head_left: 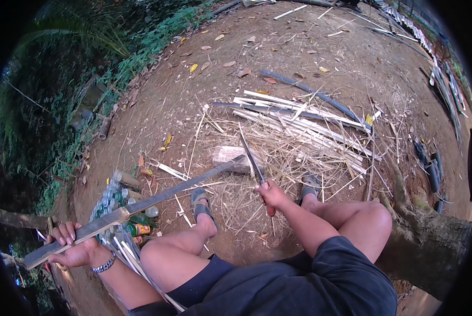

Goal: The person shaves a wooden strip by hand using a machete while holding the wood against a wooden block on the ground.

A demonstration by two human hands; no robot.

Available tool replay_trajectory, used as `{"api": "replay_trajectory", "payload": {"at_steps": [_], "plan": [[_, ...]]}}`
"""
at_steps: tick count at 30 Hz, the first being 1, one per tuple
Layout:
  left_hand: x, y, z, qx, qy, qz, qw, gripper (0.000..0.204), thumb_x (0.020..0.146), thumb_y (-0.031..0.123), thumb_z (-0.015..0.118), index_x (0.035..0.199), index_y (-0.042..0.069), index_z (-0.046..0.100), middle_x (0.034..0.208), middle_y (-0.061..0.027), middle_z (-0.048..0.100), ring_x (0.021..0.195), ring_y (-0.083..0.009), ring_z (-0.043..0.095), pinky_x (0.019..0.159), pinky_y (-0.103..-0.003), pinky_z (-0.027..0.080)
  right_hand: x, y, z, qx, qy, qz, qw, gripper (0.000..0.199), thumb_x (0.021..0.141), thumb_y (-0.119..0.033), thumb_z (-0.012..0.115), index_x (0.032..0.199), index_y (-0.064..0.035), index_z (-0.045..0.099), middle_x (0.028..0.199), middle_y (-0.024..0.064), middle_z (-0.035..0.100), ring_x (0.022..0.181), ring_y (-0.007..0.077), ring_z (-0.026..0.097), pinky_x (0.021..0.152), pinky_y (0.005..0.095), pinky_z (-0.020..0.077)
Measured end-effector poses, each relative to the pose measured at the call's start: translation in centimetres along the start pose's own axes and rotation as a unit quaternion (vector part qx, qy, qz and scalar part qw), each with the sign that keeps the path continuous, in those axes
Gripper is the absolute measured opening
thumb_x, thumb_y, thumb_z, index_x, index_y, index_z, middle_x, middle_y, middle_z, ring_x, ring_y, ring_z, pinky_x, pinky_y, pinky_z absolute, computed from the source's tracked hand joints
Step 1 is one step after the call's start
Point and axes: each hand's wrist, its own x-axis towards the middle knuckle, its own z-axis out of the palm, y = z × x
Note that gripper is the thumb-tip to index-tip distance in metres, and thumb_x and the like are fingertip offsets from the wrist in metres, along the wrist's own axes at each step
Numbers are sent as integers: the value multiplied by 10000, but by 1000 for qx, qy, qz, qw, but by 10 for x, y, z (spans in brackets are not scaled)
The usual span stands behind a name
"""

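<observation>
My left hand [79, 249] is closed around the near end of a long, dark bamboo slat [165, 192], thumb below and fingers over the top. The slat runs up to the right, with a pale node partway along. Its far end lies over a pale wooden block [226, 154] on the ground between my feet. My right hand [272, 194] is wrapped round the reddish handle of a long-bladed knife [251, 155]. The blade points away from me and slants up to the left, just right of the slat's tip. Whether blade and slat touch, I cannot tell.
Pale split strips [304, 124] and dark bamboo lengths [320, 95] lie beyond the block among shavings. Several bottles [115, 197] are grouped left of my left leg, near more strips [130, 255]. A thick tree root [420, 237] lies at right; plants [146, 47] border the far left.
</observation>
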Motion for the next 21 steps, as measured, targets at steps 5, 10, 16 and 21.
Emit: {"api": "replay_trajectory", "payload": {"at_steps": [5, 10, 16, 21], "plan": [[-12, -18, 39, 131, 165, 28, 977, 639, 832, 640, 554, 1063, 45, 526, 739, -21, 429, 612, -110, 430, 542, -243, 362, 18, 6, 12, 97, 6, 42, 994, 296, 932, -328, 586, 1004, -53, 504, 714, 15, 534, 579, 107, 518, 485, 288, 430], [-4, -6, -39, 72, 76, -63, 992, 648, 875, 679, 405, 999, 50, 493, 677, -6, 367, 552, -101, 360, 498, -232, 324, 21, 4, 23, 122, 41, 114, 985, 306, 966, -389, 515, 981, -85, 483, 709, 27, 505, 537, 124, 486, 471, 301, 421], [10, -24, -65, 67, 112, -91, 987, 578, 927, 648, 344, 857, 83, 447, 609, 17, 309, 495, -81, 295, 441, -210, 274, 52, 20, 27, 249, 7, 169, 954, 310, 989, -435, 443, 937, -130, 423, 673, 21, 463, 513, 133, 434, 428, 307, 401], [24, -25, -84, 126, 173, -110, 971, 540, 955, 607, 328, 840, 91, 435, 601, 18, 297, 492, -81, 270, 437, -216, 264, 52, -6, 76, 182, -79, 169, 965, 309, 987, -428, 449, 928, -126, 424, 661, 14, 459, 498, 121, 423, 427, 289, 400]]}}
